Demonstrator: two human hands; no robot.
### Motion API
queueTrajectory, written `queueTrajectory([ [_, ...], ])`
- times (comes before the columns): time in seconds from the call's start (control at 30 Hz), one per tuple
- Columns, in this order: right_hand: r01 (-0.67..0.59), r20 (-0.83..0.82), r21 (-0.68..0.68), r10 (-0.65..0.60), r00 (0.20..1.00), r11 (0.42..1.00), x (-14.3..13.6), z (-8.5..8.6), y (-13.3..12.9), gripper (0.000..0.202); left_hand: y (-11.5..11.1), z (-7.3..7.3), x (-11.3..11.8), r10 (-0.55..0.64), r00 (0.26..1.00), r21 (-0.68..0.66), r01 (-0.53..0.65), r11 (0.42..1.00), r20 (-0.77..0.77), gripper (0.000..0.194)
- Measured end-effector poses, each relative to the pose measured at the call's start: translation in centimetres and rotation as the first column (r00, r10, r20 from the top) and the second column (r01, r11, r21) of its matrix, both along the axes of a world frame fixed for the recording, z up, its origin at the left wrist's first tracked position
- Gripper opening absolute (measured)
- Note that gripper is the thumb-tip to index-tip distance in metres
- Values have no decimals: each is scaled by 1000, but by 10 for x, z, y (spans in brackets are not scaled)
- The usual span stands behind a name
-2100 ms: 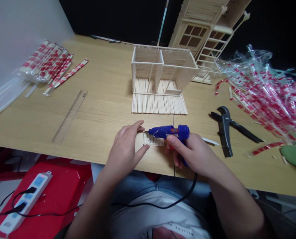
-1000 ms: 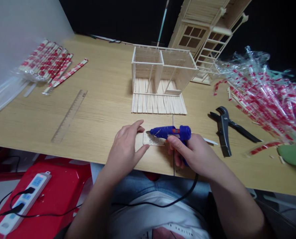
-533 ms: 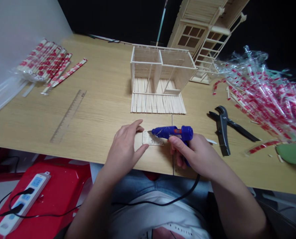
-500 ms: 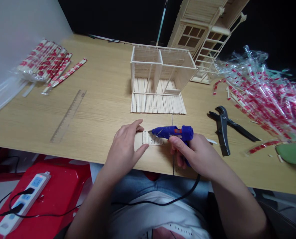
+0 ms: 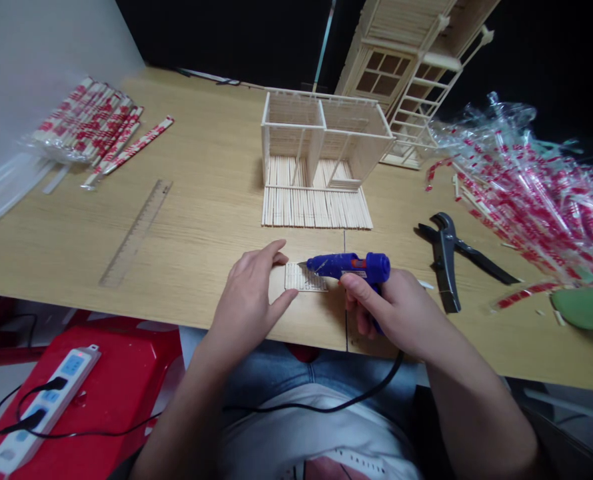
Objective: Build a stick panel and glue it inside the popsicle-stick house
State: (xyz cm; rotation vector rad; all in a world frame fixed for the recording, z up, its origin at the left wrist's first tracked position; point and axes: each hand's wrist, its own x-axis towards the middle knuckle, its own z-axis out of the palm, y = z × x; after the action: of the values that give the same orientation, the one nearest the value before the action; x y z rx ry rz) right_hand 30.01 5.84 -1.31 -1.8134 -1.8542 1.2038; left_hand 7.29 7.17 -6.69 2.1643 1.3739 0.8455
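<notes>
Slightly rightward of its earlier spot, my right hand [image 5: 401,307] curls closed around one blue, pistol-shaped plastic glue gun [image 5: 349,265]. Thumb and fingers apart, my nearer left hand [image 5: 250,283] straddles the left end of one small, rectangular, pale-wood slatted panel [image 5: 301,279], mostly right of them, long axis left-right; from here I can't tell whether they grip it.

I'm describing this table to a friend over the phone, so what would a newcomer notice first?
Probably the blue glue gun in the right hand, near the table's front edge, its nozzle over a small stick panel beside the left hand. Beyond it sits a two-room wooden model, with a taller one behind to the right. The heap of red and clear wrappers at far right stands out too.
</notes>
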Motion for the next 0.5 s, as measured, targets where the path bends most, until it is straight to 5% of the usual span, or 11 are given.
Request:
queueTrajectory([
  [0.5, -17, 42, 25, 16, 999, 1000, 1, 2, -1, 65, 0, 0, 0, -2, 1000, 4, 2, 1000, 6, 66],
])
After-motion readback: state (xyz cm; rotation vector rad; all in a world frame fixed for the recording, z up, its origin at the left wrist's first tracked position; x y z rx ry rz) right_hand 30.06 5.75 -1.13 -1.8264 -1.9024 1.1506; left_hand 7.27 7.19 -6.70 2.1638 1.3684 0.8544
